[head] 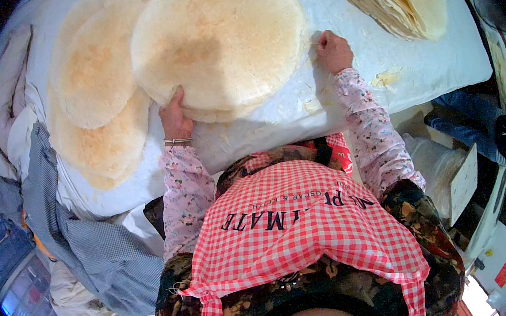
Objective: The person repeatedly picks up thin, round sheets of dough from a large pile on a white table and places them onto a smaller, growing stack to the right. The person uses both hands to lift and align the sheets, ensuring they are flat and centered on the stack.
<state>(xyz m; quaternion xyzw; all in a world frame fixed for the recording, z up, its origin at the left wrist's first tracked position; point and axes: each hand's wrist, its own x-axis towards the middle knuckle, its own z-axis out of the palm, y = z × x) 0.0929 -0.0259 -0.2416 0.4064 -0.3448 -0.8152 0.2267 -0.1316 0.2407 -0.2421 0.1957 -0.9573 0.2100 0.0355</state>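
Before me lies a stack of large round flatbreads (221, 36), pale with light brown patches. My left hand (176, 119) grips its near left edge, thumb on top and the other fingers hidden from sight. Just right of the stack, my right hand (334, 52) is curled into a fist, with nothing visible in it. To the left, more overlapping round flatbreads (93, 68) lie spread out, some partly beneath others. At the far right is a pile of folded flatbreads (384, 0), its layered edges facing the middle.
A white cloth-covered table (446, 63) bears the bread, with crumbs and torn flakes (386, 79) near its front edge. Grey checked cloth (101, 252) hangs at the left. Below the right side stands a plastic-wrapped roll (434, 166) beside a white board (464, 184).
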